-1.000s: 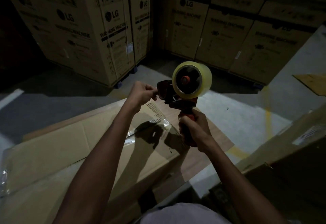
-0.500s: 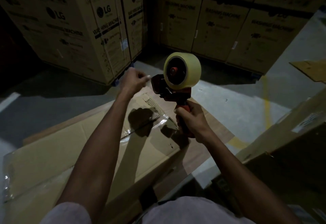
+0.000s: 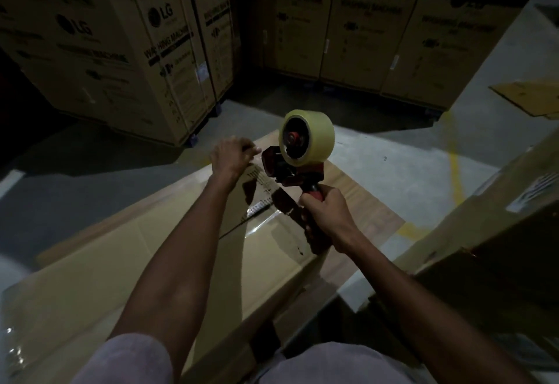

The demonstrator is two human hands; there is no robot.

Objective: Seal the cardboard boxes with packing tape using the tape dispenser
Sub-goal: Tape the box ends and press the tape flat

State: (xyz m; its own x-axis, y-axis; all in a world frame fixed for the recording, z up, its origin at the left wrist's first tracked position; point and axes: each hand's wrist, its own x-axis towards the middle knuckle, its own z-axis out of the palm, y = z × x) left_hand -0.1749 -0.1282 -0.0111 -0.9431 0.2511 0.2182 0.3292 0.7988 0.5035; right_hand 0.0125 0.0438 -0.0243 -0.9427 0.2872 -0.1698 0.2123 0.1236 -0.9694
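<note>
From the head view, the right hand (image 3: 328, 212) grips the red handle of the dispenser (image 3: 295, 169), holding it upright above the far end of the flat box (image 3: 121, 262) on the floor, its tape roll (image 3: 314, 137) on top. The left hand (image 3: 231, 156), fingers curled, sits just beside the dispenser's front; whether it pinches the tape end I cannot tell. Stacked cartons (image 3: 145, 51) stand behind.

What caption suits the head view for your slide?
Right hand grips the tape dispenser above a cardboard box; left hand pinches near its front.
</note>
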